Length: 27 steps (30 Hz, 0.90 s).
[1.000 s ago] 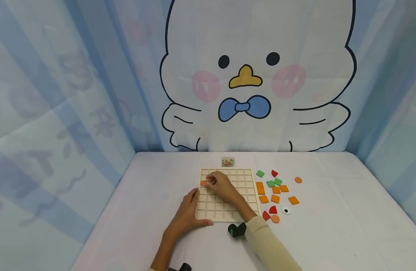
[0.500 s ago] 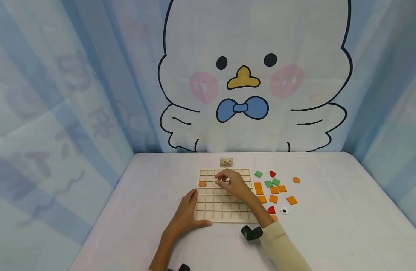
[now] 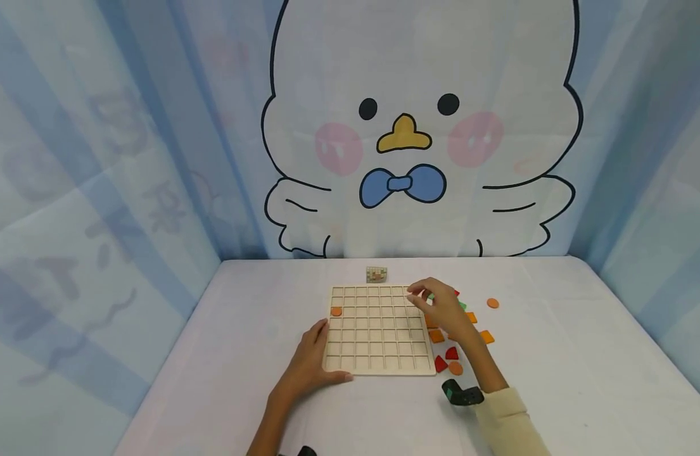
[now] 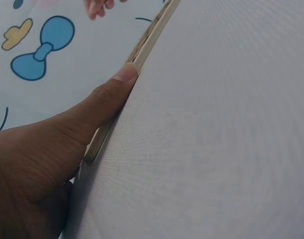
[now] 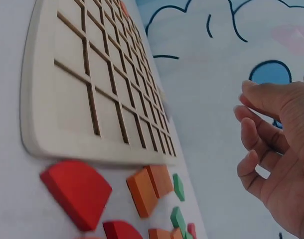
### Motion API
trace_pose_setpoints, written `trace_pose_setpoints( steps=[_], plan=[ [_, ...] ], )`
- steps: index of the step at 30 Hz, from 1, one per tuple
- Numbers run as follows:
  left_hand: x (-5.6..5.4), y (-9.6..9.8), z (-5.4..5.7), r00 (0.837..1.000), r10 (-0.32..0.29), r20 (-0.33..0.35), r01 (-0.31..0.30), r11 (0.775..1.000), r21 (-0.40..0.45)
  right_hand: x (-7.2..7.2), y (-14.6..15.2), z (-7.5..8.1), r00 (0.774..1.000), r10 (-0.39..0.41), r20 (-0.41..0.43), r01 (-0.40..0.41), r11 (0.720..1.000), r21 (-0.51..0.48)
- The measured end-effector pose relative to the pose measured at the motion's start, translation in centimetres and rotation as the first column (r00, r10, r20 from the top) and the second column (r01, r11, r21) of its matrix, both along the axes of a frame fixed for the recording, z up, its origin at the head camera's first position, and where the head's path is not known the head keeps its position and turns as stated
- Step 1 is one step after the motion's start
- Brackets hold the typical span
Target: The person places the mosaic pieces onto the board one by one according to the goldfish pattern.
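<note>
A pale wooden grid board (image 3: 378, 345) lies on the table, with an orange disc (image 3: 336, 311) in a cell near its left edge. My left hand (image 3: 306, 364) braces the near left corner, fingers along the left side and thumb along the front edge. In the left wrist view, the thumb (image 4: 104, 97) presses the board's side. Over the far right part of the board and the loose pieces hovers my right hand (image 3: 443, 311). Its fingers are loosely bent and the right wrist view shows nothing between thumb and fingertips. It hides some pieces from the head view.
Right of the board lie orange squares (image 3: 436, 335), red quarter-circle pieces (image 3: 452, 353), green pieces (image 5: 178, 186) and orange discs (image 3: 455, 368). A small patterned object (image 3: 376, 274) stands behind the board. A printed curtain (image 3: 407, 221) hangs at the table's back edge.
My right hand has left the orange disc in its cell and moved right across the board toward the loose pieces. The left hand stays at the board's corner.
</note>
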<state>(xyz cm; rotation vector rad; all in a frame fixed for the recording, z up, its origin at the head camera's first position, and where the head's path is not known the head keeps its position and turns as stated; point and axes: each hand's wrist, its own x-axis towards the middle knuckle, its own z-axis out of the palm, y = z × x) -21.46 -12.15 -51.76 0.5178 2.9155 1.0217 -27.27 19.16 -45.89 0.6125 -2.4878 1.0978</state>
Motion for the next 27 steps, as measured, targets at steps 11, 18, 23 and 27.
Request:
trace_pose_setpoints(
  steps=[11,18,23,27],
  plan=[
    [0.1,-0.1,0.0,1.0,0.003,0.005,-0.003,1.0,-0.012,2.0,5.5,-0.4,0.96,-0.231,0.156,0.222,0.972,0.071],
    [0.2,-0.2,0.1,1.0,0.006,0.007,-0.006,1.0,-0.006,2.6,7.2,-1.2,0.943,-0.276,0.185,0.255,0.958,0.131],
    [0.2,-0.2,0.1,1.0,0.005,0.005,-0.005,1.0,-0.009,2.9,7.6,-1.9,0.929,-0.271,0.254,0.232,0.958,0.171],
    [0.1,-0.1,0.1,1.0,0.004,0.009,-0.004,1.0,-0.009,3.3,8.0,-2.5,0.931,-0.212,0.296,0.165,0.971,0.176]
  ],
)
